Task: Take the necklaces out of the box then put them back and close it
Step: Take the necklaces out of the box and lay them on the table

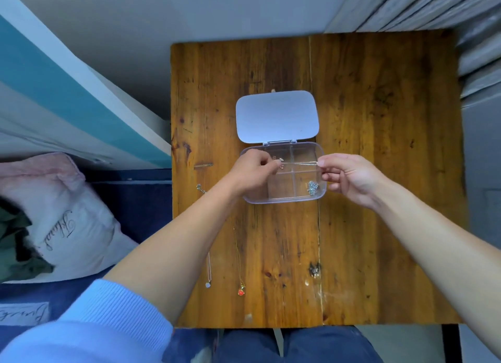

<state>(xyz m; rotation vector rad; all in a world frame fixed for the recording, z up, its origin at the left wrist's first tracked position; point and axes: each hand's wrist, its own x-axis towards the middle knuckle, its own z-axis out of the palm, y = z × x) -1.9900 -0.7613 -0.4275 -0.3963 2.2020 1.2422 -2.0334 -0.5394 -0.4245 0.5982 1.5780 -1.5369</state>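
A clear plastic box (298, 198) with several compartments sits open mid-table, its pale lid (276, 116) laid back flat behind it. My left hand (253, 173) and my right hand (349, 177) each pinch one end of a thin silver necklace (299, 163), stretched taut above the box's rear compartments. A small pink pendant hangs near my left fingers. A silver necklace (312, 187) lies bunched in the front right compartment. Two necklaces lie stretched out on the table to the left: one with a pale pendant (208, 284), one with a red pendant (241, 291).
The wooden table (379, 146) has bare surface right of the box. A small silver clasp or chain end (200, 187) lies near the table's left edge. A bed with a pink-and-white pillow (54, 216) is at the left.
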